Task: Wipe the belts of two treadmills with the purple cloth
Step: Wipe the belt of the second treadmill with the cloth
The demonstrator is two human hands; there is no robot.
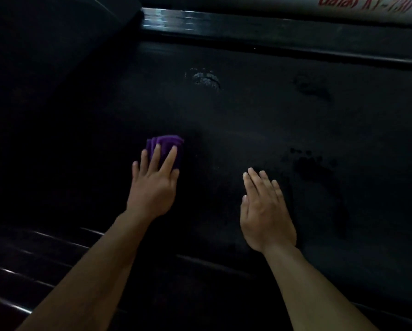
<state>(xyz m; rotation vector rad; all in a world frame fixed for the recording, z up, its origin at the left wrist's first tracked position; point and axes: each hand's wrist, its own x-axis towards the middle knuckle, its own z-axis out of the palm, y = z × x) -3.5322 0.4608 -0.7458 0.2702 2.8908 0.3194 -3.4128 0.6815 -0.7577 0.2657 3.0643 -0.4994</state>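
Observation:
A black treadmill belt [248, 120] fills most of the dim head view. My left hand [153, 185] lies flat on a folded purple cloth [166, 143], pressing it onto the belt left of centre; the cloth pokes out beyond my fingertips. My right hand [265, 209] rests palm down on the bare belt to the right, fingers together, holding nothing. A pale scuff mark [203, 78] shows on the belt farther away. Dark footprint-like marks [312, 168] lie to the right of my right hand.
A glossy black side rail [271, 32] runs along the belt's far edge, with a white panel bearing red lettering [367, 5] behind it. A ribbed dark side rail [44, 259] borders the near edge under my forearms. A dark housing [44, 32] rises at the upper left.

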